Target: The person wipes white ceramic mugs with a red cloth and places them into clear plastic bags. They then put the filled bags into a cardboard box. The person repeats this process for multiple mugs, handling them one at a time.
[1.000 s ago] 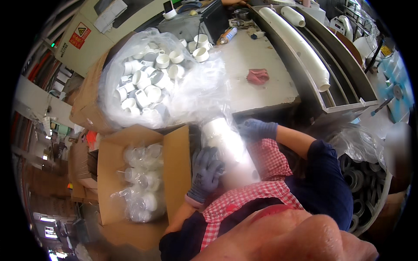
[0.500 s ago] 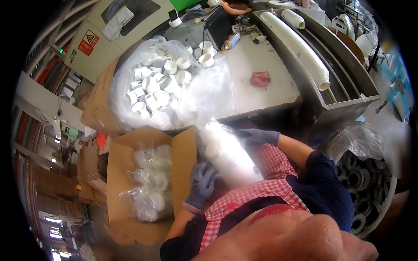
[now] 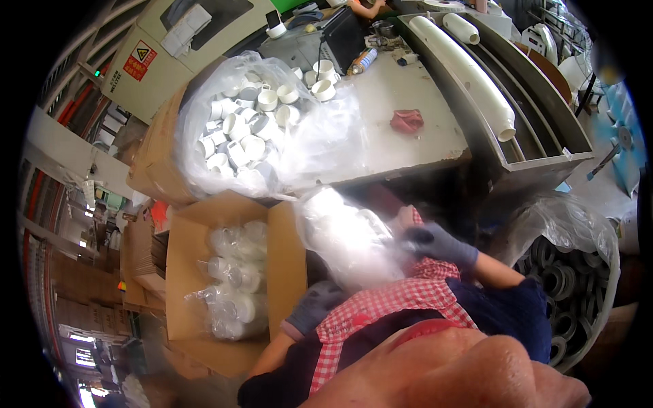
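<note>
Clear plastic bag of white fittings, blurred, held against the chest just below picture centre, tilted with its top toward 11 o'clock. Gripped on its right flank by the right hand, grey-gloved, fingers curled onto the film, forearm running out toward 4 o'clock. Propped from beneath at 7 o'clock by the left hand, also grey-gloved, palm turned up under the bag's lower end; whether those fingers close on the film, impossible to tell. Red checked apron directly under both hands.

Grey worktable at 12 o'clock, its front edge just above the bag. Workshop setting, a beige machine cabinet at 11 o'clock.

Open cardboard box at 9 o'clock, just beside the held bag, already loaded with similar packed bags. Large open sack of loose white fittings at 11 o'clock, resting over another carton. Red rag on the tabletop at 1 o'clock. Long white pipe in a metal trough at 1 o'clock. Plastic-lined bin of dark rings at 3 o'clock.
</note>
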Available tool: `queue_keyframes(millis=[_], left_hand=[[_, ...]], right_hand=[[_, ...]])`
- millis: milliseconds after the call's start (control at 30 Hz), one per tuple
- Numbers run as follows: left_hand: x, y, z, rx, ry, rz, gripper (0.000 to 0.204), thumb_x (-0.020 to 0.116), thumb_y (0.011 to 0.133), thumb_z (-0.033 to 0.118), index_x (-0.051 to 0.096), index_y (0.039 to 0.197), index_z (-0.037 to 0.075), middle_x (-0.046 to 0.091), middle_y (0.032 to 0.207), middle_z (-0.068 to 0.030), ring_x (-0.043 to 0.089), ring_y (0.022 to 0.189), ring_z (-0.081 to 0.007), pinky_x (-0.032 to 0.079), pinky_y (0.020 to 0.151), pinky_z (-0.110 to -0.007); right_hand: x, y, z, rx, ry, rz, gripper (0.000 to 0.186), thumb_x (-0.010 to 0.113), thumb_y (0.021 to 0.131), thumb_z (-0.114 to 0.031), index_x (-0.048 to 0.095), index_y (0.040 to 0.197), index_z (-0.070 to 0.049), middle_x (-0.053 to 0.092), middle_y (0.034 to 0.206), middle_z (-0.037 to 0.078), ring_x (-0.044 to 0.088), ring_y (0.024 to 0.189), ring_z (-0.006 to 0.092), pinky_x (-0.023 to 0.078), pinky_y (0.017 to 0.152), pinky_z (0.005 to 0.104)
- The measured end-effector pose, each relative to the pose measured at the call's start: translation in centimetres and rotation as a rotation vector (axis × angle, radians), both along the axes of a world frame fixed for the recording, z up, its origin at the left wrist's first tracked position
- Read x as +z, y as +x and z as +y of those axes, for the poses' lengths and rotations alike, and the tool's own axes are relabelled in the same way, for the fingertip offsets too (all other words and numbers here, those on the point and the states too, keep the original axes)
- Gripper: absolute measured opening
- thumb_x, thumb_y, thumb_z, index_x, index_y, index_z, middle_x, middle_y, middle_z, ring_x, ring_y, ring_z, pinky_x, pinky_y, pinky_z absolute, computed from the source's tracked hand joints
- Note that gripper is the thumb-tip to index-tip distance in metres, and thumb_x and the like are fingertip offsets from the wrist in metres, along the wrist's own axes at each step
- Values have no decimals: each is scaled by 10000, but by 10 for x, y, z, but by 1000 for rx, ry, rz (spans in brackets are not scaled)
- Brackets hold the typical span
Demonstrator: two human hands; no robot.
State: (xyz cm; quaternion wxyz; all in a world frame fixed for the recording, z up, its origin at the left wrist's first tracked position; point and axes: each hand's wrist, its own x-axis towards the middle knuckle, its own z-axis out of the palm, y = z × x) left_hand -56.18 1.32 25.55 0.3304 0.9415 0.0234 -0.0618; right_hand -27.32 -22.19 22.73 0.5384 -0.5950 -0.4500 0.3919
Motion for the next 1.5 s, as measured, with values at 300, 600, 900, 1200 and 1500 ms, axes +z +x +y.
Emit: queue_keyframes(millis=[300,600,900,1200,1500], left_hand=[[123,72,19,-366,449,142,316,649,857,192,657,1162,108,656,1100,-110,655,975,-288,530,867,-382],[99,180,49,-575,579,-346,551,697,806,367,601,1310,166,591,1276,-92,519,1214,-294,430,1005,-426],[116,76,118,-270,334,-267,350,641,910,364,659,1220,203,626,1142,-94,601,1065,-277,483,922,-405],[223,-120,146,735,989,-462,341,659,894,249,687,1209,123,709,1094,-127,694,928,-294,535,854,-384],[125,-193,209,741,628,811,389,684,870,248,664,1254,192,679,1184,-101,647,1048,-276,491,934,-386]], right_hand=[[-10,52,-51,-84,43,201,439,659,934,-173,562,1310,31,674,1181,108,604,1034,129,507,894,276],[22,-34,58,-44,51,-95,434,800,805,-269,626,1127,-36,670,901,87,605,800,162,501,760,342],[36,-56,66,10,109,-572,569,781,778,-191,561,1276,-27,618,1219,183,649,1023,343,519,880,401],[-46,54,26,-58,-236,-998,480,738,770,-229,647,1226,-112,613,1189,169,606,1070,364,504,916,446],[-26,143,-1,-283,-385,-668,489,666,885,-243,584,1314,-21,616,1260,193,603,1146,327,459,990,425]])
